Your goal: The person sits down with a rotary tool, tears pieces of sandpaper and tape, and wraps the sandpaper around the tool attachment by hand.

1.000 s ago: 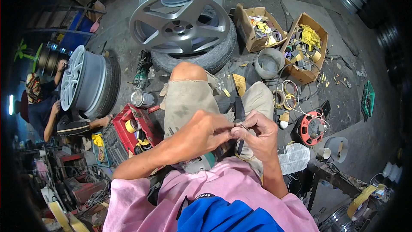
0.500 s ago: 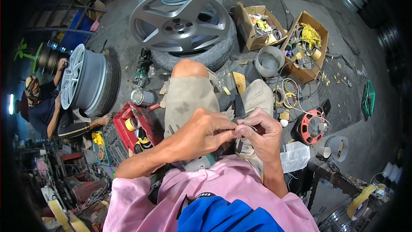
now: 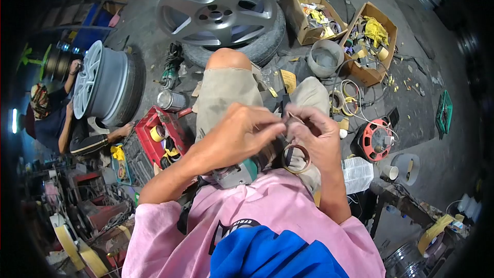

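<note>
Over my lap, my left hand point(image 3: 239, 133) has its thumb and index finger drawn close together, facing the other hand. My right hand point(image 3: 315, 129) is curled, its fingertips pinching a small thin piece that I cannot make out. Motion blurs the fingertips of both hands, and a narrow gap separates them. Just below the right fingers a tape roll point(image 3: 296, 159) rests at my thigh. Under the left wrist lies a green and grey power tool point(image 3: 237, 175), partly hidden by the forearm.
Ahead stands a silver alloy wheel point(image 3: 218, 13) on a tire point(image 3: 267, 46). Cardboard boxes point(image 3: 383, 64) of scraps sit right of it, near a grey bucket point(image 3: 325, 57) and a red-black reel point(image 3: 374, 140). A red toolbox point(image 3: 149, 144) is at left, where a co-worker point(image 3: 51, 113) crouches by another wheel point(image 3: 105, 85).
My hands, touching at the fingertips before, have drawn slightly apart. The tape roll now shows more fully below the right hand. The view has tilted a little downward.
</note>
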The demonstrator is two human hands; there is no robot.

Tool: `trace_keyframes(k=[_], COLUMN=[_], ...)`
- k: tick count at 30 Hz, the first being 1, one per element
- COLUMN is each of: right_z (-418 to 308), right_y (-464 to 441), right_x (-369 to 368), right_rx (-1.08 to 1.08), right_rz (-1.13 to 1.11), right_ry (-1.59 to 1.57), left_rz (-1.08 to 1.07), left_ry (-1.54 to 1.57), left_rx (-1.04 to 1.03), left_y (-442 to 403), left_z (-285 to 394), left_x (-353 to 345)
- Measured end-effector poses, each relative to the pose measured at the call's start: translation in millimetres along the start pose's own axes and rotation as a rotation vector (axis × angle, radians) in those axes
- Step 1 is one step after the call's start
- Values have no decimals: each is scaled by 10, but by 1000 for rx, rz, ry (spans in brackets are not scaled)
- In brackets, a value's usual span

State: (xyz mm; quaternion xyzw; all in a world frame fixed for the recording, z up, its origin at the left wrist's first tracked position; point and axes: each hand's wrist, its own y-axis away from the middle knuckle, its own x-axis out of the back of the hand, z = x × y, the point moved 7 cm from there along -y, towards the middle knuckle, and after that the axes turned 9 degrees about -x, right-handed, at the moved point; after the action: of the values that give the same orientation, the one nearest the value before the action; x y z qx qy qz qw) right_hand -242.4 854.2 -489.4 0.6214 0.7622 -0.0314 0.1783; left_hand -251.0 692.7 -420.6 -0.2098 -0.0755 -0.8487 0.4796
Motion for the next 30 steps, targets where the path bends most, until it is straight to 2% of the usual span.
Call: trace_keyframes(k=[1, 2, 3, 5, 6, 8, 9, 10, 12, 14, 16, 18, 20, 21, 22, 24, 28, 30], right_z=[50, 55, 81, 186, 184, 340, 483, 568, 688, 710, 668, 607, 367, 256, 279, 378, 548, 550], right_y=[18, 45, 74, 157, 223, 390, 491, 572, 696, 721, 712, 672, 544, 509, 436, 385, 290, 266], right_x=[31, 90, 207, 403, 459, 338, 302, 292, 229, 237, 246, 328, 383, 229, 156, -136, -389, -407], right_rx=[-85, -85, -92, -65, -62, -185, -308, -304, -65, -43, -142, -210, -32, 91, 96, 387, 477, 428], right_rz=[-18, -23, 24, 73, 69, -207, -241, -251, -265, -265, -386, -373, -188, -233, -235, -390, -584, -617], right_ry=[-174, -175, -53, 181, 181, 667, 710, 714, 1132, 1072, 965, 858, 727, 806, 807, 1141, 1306, 1342], left_rz=[45, 89, 139, 191, 241, 320, 396, 406, 553, 579, 701, 776, 803, 811, 832, 858, 894, 910], left_ry=[-96, -191, -252, -286, -319, -231, -138, -141, 20, -11, -67, -61, -148, -151, -141, -131, -43, 32], left_rx=[36, 73, 3, 9, 15, 64, 112, 114, 177, 218, 71, 112, 79, 80, 106, 122, 89, 104], left_y=[21, 54, 88, 216, 285, 446, 535, 597, 783, 940, 1124, 1359, 1501, 1555, 1606, 1643, 1620, 1615], left_z=[47, 71, 127, 151, 176, 211, 212, 254, 285, 352, 464, 483, 560, 561, 529, 504, 490, 414], left_x=[99, 193, 283, 459, 550, 635, 665, 650, 677, 690, 752, 793, 826, 818, 814, 808, 795, 805])
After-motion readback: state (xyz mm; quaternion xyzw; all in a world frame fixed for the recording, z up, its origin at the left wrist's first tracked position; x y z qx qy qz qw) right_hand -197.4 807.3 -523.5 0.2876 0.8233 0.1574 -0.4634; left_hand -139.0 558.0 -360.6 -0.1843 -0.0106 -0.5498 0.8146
